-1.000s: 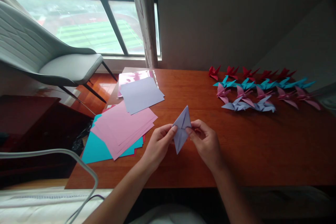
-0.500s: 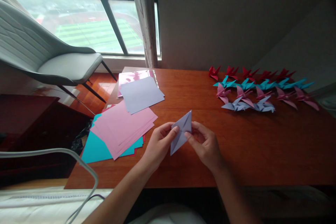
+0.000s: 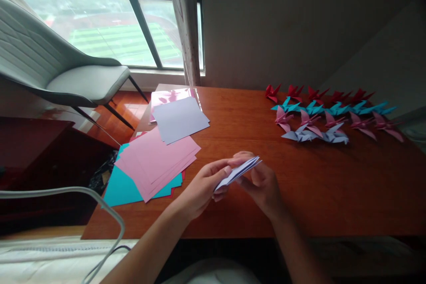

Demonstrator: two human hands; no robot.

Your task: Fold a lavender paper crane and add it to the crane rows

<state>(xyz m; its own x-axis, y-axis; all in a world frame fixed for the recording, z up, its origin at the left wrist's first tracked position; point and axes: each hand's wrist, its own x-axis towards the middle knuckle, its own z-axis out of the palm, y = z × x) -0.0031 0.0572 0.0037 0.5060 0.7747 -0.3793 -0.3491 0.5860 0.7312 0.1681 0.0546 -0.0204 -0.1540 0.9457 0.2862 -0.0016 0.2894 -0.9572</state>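
A folded lavender paper piece point(image 3: 238, 172) is held edge-on just above the wooden table point(image 3: 333, 191). My left hand point(image 3: 203, 184) pinches its near left end between thumb and fingers. Under the far part of the piece, my right hand point(image 3: 261, 184) grips it with curled fingers. Both hands are closed on it.
Flat sheets lie at the table's left: lavender point(image 3: 179, 117), pink point(image 3: 156, 159), cyan point(image 3: 123, 188). Rows of finished paper cranes in red point(image 3: 319, 94), cyan point(image 3: 333, 107), pink point(image 3: 336, 120) and lavender point(image 3: 314, 134) sit at the far right. A grey chair point(image 3: 66, 75) stands by the window.
The lavender piece has tipped from standing upright with its face towards me to lying nearly flat, edge-on. Both hands rotated with it and stayed in place.
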